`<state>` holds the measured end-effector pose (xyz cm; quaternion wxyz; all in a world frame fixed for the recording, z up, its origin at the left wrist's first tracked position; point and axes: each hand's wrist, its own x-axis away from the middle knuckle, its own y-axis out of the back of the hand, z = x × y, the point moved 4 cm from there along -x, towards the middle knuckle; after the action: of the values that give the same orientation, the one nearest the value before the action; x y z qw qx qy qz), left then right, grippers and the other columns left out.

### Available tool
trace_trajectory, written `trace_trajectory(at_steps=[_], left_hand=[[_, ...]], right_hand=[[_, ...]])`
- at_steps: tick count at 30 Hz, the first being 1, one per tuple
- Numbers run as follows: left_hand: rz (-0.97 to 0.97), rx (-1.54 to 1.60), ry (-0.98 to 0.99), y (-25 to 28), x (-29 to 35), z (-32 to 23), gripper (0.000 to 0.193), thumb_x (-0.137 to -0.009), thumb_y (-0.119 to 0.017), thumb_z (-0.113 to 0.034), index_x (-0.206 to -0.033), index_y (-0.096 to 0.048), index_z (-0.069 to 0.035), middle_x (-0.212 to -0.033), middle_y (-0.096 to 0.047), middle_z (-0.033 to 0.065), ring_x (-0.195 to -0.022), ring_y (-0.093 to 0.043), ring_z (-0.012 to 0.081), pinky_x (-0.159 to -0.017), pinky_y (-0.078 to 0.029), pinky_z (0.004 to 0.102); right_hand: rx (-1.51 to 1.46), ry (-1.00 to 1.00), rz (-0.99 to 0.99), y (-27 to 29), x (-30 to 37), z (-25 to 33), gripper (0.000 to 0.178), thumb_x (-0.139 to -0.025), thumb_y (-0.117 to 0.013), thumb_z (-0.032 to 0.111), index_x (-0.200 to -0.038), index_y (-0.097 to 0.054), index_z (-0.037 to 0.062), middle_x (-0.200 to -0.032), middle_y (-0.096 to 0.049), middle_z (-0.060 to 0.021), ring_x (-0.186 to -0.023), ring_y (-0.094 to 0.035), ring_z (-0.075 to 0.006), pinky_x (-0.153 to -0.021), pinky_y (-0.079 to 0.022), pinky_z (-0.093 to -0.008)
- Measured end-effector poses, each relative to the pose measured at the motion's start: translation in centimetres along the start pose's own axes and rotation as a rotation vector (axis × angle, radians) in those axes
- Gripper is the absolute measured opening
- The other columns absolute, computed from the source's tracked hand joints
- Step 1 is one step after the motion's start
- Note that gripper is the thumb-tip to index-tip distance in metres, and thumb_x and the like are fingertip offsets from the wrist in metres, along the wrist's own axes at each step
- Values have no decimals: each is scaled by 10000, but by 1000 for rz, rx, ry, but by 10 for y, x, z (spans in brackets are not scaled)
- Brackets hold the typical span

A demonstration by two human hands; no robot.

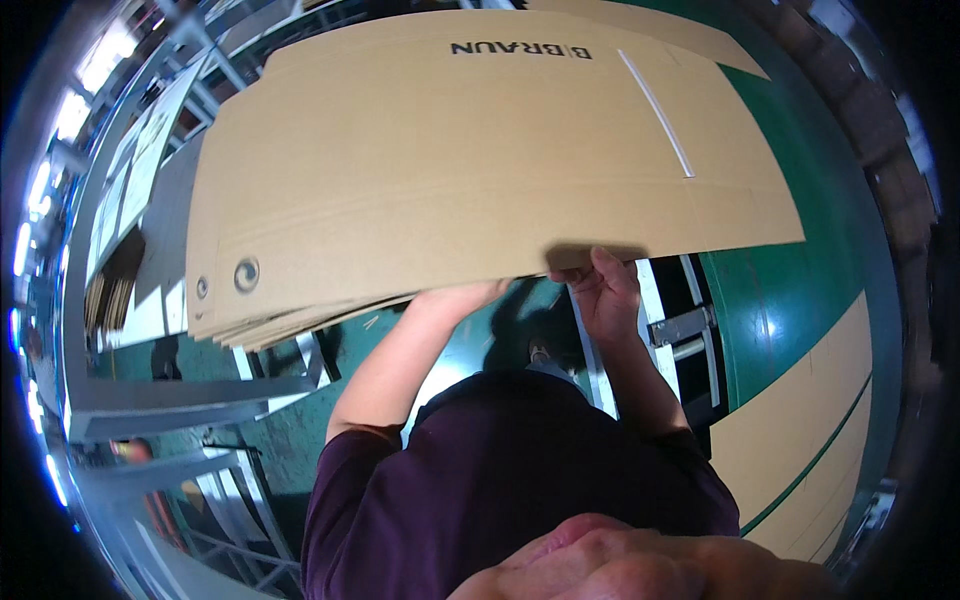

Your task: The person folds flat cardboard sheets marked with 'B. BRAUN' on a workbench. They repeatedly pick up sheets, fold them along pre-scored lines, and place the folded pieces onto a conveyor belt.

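Grasping the near edge of the cardboard sheets (430, 150), the right hand (608, 297) has its thumb on top, fingers below, probably to hold the layers together. The left hand (482, 295) reaches underneath, likely as support; its fingers are hidden, so its grip cannot be told. The cardboard sheets extend rightward past the left edge of the green surface (800, 300).

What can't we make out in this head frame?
- Left hand: fingers, head view, hidden by the cardboard sheets.
- Sheet count: head view, stacked edges too thin and tight.
- Lower-right cardboard: near part, head view, covered by the person's shoulder.
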<state>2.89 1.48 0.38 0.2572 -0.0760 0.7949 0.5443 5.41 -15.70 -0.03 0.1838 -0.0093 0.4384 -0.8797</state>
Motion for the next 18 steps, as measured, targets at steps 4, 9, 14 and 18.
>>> trace_trajectory(at_steps=[4, 9, 14, 18], left_hand=[[196, 299, 203, 4, -7, -1, 246, -819, -579, -213, -1025, -631, -89, -1052, -640, 113, -984, -600, 294, -819, -493, 379], [272, 477, 350, -20, 39, 20, 287, -915, -432, -263, -1049, -577, -56, -1048, -633, 99, -1012, -594, 224, -864, -478, 344], [-71, 287, -34, 18, 45, -19, 214, -784, -584, -127, -979, -650, -71, -1023, -654, 112, -945, -624, 273, -821, -520, 369], [-167, 231, -209, 40, 72, -37, 262, -702, -696, -94, -962, -677, -76, -1006, -653, 104, -918, -639, 243, -755, -527, 360]], right_hand=[[196, -117, 67, -45, -24, -37, 357, -887, -521, 58, -1189, -420, -103, -1068, -565, -212, -886, -654, -287, -757, -591, -401], [352, -493, 237, -94, -28, -73, 378, -965, -436, 175, -1017, -534, -187, -1117, -590, -294, -875, -672, -333, -730, -579, -373], [-91, -1092, 535, -59, -12, -76, 518, -961, -480, 237, -1361, -349, -64, -1108, -587, -292, -838, -673, -355, -619, -587, -377], [211, -709, 725, 39, 1, 6, 612, -911, -547, 441, -1300, -453, -22, -1042, -643, -239, -808, -692, -259, -539, -576, -316]])
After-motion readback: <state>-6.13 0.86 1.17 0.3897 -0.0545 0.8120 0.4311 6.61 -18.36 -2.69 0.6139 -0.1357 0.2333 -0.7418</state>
